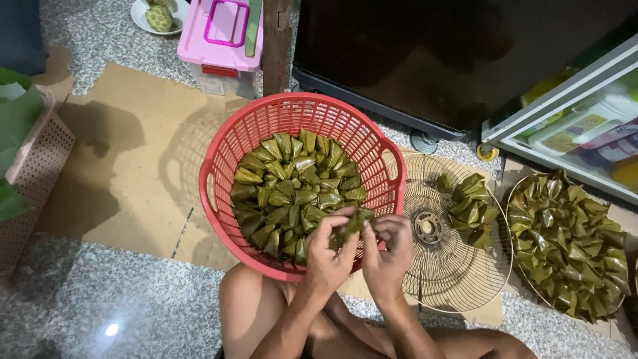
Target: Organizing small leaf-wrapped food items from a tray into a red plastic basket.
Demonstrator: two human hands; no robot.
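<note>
Both hands meet over the near rim of a round red plastic basket with slotted walls (229, 143), and between them sits one small green leaf-wrapped parcel, folded to a pointed shape (354, 221). The left hand (329, 256) closes its fingers on the parcel's left side, thumb and forefinger pinched on the leaf; the right hand (389, 249) pinches the right end, its fingertips curled in over the fold. The parcel lies high in both grips — at the fingertips, not in the palms — and it hangs just above the basket's inner edge, touching nothing but the fingers as far as the view shows.

Below it the basket is filled with many more parcels of the same kind (292, 193), packed close with their points upward. To the right, on the floor, a round wire fan guard (438, 266) lies flat and bears a small cluster of parcels (470, 206); further right a second round wire tray (565, 242) is heaped with them.

The basket stands partly on a flattened sheet of brown cardboard (126, 166) laid over speckled grey stone flooring (100, 306). A pink plastic box with a handle (222, 40) stands at the top, well apart — and the person's bare knees show at the lower edge.
</note>
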